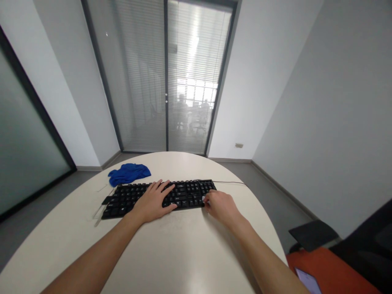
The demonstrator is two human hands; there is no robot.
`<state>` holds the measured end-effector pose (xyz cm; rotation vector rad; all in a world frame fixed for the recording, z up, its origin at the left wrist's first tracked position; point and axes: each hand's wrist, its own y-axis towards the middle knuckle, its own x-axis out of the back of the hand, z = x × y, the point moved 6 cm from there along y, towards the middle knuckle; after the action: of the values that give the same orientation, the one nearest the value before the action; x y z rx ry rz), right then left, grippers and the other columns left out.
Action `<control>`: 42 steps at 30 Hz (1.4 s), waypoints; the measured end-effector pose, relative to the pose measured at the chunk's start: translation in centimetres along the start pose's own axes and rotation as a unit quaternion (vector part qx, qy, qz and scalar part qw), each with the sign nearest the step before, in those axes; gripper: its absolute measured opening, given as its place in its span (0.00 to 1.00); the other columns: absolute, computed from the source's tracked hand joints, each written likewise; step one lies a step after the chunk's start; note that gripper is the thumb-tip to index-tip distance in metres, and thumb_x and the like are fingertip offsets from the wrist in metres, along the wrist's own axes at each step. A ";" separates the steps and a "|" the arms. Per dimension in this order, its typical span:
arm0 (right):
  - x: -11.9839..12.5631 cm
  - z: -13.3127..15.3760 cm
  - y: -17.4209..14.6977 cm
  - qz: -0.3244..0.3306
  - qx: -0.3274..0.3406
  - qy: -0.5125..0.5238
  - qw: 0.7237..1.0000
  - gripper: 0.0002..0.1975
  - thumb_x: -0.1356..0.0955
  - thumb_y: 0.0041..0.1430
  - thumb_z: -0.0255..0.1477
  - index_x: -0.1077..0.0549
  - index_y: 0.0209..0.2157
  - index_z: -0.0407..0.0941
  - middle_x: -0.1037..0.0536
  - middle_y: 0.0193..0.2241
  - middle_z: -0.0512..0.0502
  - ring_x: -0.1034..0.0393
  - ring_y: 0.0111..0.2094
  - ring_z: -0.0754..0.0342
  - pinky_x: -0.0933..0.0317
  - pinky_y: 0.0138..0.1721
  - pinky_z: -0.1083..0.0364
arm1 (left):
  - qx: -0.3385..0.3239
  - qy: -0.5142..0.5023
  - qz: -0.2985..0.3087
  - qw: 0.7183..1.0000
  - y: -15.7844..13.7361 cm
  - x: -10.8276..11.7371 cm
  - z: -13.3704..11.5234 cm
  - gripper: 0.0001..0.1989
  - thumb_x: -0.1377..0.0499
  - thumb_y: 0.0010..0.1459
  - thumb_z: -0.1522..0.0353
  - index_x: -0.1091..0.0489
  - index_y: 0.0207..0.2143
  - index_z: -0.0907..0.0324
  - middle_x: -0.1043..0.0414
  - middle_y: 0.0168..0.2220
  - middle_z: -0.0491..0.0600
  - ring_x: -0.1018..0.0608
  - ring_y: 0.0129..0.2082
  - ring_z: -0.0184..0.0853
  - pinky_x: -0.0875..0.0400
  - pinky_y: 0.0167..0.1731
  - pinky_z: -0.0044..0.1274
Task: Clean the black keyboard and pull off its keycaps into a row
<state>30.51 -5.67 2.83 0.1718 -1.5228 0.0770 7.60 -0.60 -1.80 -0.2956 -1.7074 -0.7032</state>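
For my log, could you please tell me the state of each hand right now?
Left hand: open, spread over the keyboard.
Right hand: closed, pinching a small white item, too small to identify.

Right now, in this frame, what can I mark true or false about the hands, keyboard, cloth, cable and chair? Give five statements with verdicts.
1. The left hand is spread over the keyboard. True.
2. The blue cloth lies on the floor. False: it lies on the table.
3. The right hand pinches a small white thing. True.
4. The cable runs toward the table's left edge. False: right edge.
5. The chair seat is orange-red. True.
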 end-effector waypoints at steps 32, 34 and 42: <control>-1.8 -1.3 2.2 -0.068 0.174 0.093 0.978 0.26 0.38 0.58 0.23 0.28 0.58 0.38 0.27 0.58 0.39 0.42 0.63 0.41 0.52 0.66 0.40 | 0.002 -0.016 -0.008 1.000 -0.1 -0.1 0.0 0.37 0.47 0.60 0.44 0.42 0.67 0.50 0.46 0.69 0.51 0.45 0.68 0.54 0.51 0.66 0.46; -1.6 -1.3 1.7 -0.062 0.152 0.073 0.984 0.26 0.37 0.58 0.23 0.28 0.59 0.41 0.27 0.58 0.42 0.41 0.60 0.39 0.47 0.61 0.38 | 0.002 -0.020 -0.008 1.000 0.0 -0.1 0.1 0.37 0.47 0.60 0.44 0.42 0.67 0.50 0.46 0.69 0.51 0.45 0.68 0.54 0.51 0.66 0.46; -0.7 -1.1 0.8 -0.039 0.202 0.061 0.977 0.22 0.38 0.60 0.18 0.22 0.51 0.47 0.21 0.51 0.44 0.30 0.49 0.47 0.38 0.53 0.51 | 0.003 -0.031 -0.010 0.999 -0.1 0.0 0.1 0.37 0.47 0.60 0.44 0.42 0.66 0.50 0.46 0.69 0.51 0.45 0.68 0.53 0.52 0.66 0.46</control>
<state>31.39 -4.68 2.13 0.5419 -1.3617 0.3298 7.50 -0.60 -1.87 -0.2992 -1.7731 -0.7105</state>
